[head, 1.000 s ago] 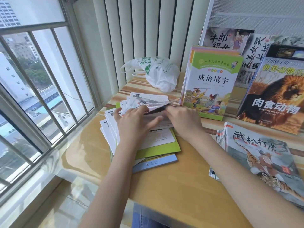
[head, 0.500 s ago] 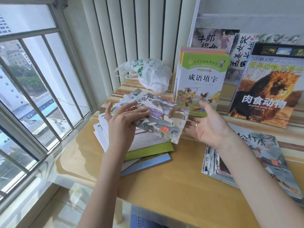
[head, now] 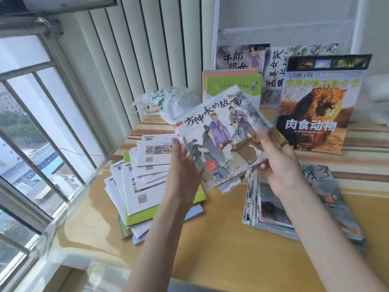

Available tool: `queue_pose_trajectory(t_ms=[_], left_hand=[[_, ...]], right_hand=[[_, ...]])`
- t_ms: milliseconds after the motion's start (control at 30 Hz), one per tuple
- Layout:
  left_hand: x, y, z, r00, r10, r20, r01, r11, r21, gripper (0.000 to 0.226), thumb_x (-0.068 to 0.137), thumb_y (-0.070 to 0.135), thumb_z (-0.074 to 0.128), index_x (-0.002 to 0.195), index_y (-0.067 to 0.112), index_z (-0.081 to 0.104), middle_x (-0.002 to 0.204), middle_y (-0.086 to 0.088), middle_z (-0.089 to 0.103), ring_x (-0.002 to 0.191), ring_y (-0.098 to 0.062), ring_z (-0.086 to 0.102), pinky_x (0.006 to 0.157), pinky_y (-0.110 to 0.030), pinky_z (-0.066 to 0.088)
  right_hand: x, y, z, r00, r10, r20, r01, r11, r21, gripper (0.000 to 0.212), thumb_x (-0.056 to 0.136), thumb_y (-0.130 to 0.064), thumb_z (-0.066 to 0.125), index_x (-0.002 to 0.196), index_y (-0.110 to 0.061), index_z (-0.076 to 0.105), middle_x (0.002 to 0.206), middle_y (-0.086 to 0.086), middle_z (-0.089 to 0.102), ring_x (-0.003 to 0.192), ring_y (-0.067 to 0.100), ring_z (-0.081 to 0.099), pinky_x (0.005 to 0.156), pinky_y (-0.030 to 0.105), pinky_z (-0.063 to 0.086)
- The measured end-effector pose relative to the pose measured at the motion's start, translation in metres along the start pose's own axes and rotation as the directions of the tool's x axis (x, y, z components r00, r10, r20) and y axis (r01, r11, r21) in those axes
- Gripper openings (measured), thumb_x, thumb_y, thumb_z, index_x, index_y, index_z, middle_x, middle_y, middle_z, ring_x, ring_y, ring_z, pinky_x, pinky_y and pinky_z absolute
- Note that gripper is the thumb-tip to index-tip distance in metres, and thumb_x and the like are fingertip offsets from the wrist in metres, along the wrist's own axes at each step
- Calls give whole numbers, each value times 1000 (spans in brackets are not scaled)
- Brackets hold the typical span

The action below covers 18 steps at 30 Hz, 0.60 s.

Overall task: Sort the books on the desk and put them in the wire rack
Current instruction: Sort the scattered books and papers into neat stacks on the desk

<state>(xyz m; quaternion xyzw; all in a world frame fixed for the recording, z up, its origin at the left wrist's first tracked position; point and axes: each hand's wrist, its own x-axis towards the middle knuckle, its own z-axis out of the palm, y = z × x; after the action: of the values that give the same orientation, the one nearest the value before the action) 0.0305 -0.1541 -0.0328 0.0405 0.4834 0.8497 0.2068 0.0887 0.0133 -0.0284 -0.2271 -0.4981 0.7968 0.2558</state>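
A thin picture book (head: 221, 135) with ink-painted robed figures on its cover is lifted above the desk, cover facing me and tilted. My left hand (head: 185, 165) grips its left edge and my right hand (head: 277, 165) grips its right lower edge; a few more thin books seem fanned behind it. Below on the left lies a messy pile of face-down booklets (head: 145, 178). On the right lies a stack of picture books (head: 294, 203). The white wire rack (head: 284, 24) stands at the back with books in it.
A lion-cover animal book (head: 315, 106) and a green-cover book (head: 233, 85) lean upright against the rack. A white plastic bag (head: 170, 102) lies by the vertical blinds. A barred window (head: 42, 123) runs along the left. The wooden desk (head: 210, 249) reaches toward me.
Both hands lifted the picture book off the left pile, turned it cover-up and raised it; the right hand has closed on its right edge. The camera tilted up.
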Motion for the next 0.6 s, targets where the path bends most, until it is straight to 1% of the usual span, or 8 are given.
queue_pose_trajectory(t_ms=[67,100,167,233,367,433,500,600], left_hand=[[1,-13,20,988,152,12,-153,979,135,15,97,25,53,112,22,55,99,3,69,80,-17,68,66,-26,56],[2,-16,28,975,221,12,-221,965,142,15,95,12,55,109,20,55,97,-1,69,77,-18,68,64,-30,57],[3,-13,40,948,303,94,-312,943,114,26,95,3,54,111,23,54,106,-6,68,91,-22,68,73,-39,58],[5,-10,50,907,355,225,-396,902,170,31,95,4,54,112,29,52,111,-5,66,101,-24,65,81,-44,56],[-2,-15,81,814,319,486,-492,823,283,33,92,3,58,110,31,51,98,12,69,95,-12,65,85,-40,56],[-6,-21,91,794,301,528,-517,791,326,35,86,4,67,110,20,48,90,12,69,85,-11,65,76,-29,54],[-7,-31,94,797,282,535,-512,785,348,42,85,5,69,116,17,44,91,6,69,82,-16,64,74,-32,55],[-8,-57,88,842,219,493,-465,757,459,19,96,11,54,109,22,45,80,10,60,69,-8,53,65,-31,47]], right_hand=[[-5,-4,-13,997,-32,65,38,996,-86,43,66,-49,73,95,-18,64,90,-1,69,73,16,61,51,21,47],[-6,-9,-23,995,-52,87,63,990,-130,48,63,-51,75,97,-18,66,94,2,70,81,20,62,61,30,51],[-10,-27,-43,985,-132,111,155,961,-228,46,64,-51,74,96,-19,68,93,-1,72,86,19,64,78,42,49],[-11,-49,-60,958,-248,146,286,883,-373,38,66,-48,68,94,-22,66,89,-8,72,85,8,66,84,33,50],[-16,-82,-74,892,-412,186,451,796,-402,24,70,-43,63,87,-26,58,67,-25,66,60,-10,58,57,8,42],[-18,-84,-88,900,-420,117,432,823,-370,35,64,-57,68,82,-29,58,59,-21,61,50,-5,52,48,10,38],[-19,-76,-107,922,-380,75,383,864,-327,59,48,-72,74,85,-28,59,69,-13,58,51,5,49,45,16,37],[-21,-53,-124,958,-259,123,283,921,-269,49,57,-54,75,88,-24,53,79,-5,58,55,3,55,54,17,48]])
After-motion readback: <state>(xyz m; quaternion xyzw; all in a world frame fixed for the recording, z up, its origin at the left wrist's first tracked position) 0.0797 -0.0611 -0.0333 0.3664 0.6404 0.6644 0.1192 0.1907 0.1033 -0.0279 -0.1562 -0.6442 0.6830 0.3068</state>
